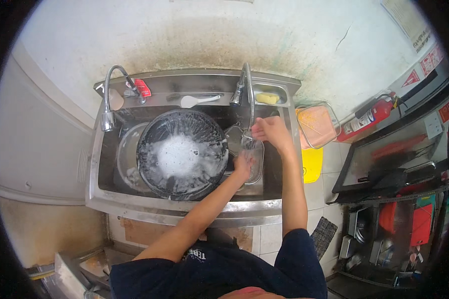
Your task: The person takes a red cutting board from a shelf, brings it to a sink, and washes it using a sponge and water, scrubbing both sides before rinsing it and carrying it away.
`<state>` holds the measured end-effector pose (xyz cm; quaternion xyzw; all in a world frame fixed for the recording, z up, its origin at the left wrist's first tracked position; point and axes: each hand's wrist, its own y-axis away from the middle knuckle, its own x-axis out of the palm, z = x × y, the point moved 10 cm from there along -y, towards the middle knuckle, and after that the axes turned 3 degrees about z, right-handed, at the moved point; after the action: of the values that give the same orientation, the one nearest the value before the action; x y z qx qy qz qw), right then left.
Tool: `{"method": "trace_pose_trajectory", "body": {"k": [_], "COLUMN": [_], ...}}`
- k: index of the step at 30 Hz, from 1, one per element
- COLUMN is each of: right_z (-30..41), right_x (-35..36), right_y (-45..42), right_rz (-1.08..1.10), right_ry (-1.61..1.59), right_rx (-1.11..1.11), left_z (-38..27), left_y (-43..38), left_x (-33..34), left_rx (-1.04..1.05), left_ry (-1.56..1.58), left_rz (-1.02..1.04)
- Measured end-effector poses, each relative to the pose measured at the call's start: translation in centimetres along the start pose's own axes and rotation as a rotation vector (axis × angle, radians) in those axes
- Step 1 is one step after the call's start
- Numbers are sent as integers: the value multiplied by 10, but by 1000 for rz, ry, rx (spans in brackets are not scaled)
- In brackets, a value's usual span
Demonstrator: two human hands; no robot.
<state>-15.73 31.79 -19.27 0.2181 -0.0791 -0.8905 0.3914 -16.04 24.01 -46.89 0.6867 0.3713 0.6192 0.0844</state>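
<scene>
Over the right part of the stainless steel sink, my left hand (243, 164) grips the lower end of a clear drinking glass (249, 142). My right hand (272, 131) is at the glass's upper end, its fingers bent and slightly blurred; whether they press on the rim is hard to tell. Just behind the glass hangs the flexible hose of the right faucet (251, 89). Below both hands lies a rectangular metal tray or basket (261, 168), partly covered by them. To the left, a large round black pan (144, 149) holds white suds (179, 155).
A round metal vessel (121, 160) sits partly under the pan. Left faucet (107, 121) overhangs the sink rim (93, 160). Behind are a white rice paddle (194, 101), a yellow sponge (267, 98) and a soap bottle (115, 99). At right stand a pink basket (316, 121) and a fire extinguisher (378, 114).
</scene>
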Motion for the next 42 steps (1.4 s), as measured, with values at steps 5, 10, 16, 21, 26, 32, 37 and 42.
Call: {"method": "trace_pose_trajectory", "body": {"k": [5,10,16,21,26,32,37,42], "right_z": [-66,-183,-154,-182,-178,-275,-277,-74], "right_x": [-18,66,147,126,155,127,76,16], "right_y": [6,5,2,-29,-43,-75,-40,13], "right_rz": [-278,-186,265,215,330,165,230,-115], "right_ry": [-284,-719,-1349,-1266,-1381,-1550,-1554,-1184], "right_rx": [-197,15,59,-126,-87,-23,14,49], "left_z": [2,-25,-68,-79,-106,-68,-55,-176], "left_y": [-9,13,65,110,93,90,117,187], "left_x": [17,32,27,70,43,76,92,101], "left_rx": [-42,176,594,882,897,719,356,35], "left_ry": [-143,-322,-1108,-1213,-958,-1409,-1529,-1297], "left_rz": [85,103,13,58,-139,93,555,725]}}
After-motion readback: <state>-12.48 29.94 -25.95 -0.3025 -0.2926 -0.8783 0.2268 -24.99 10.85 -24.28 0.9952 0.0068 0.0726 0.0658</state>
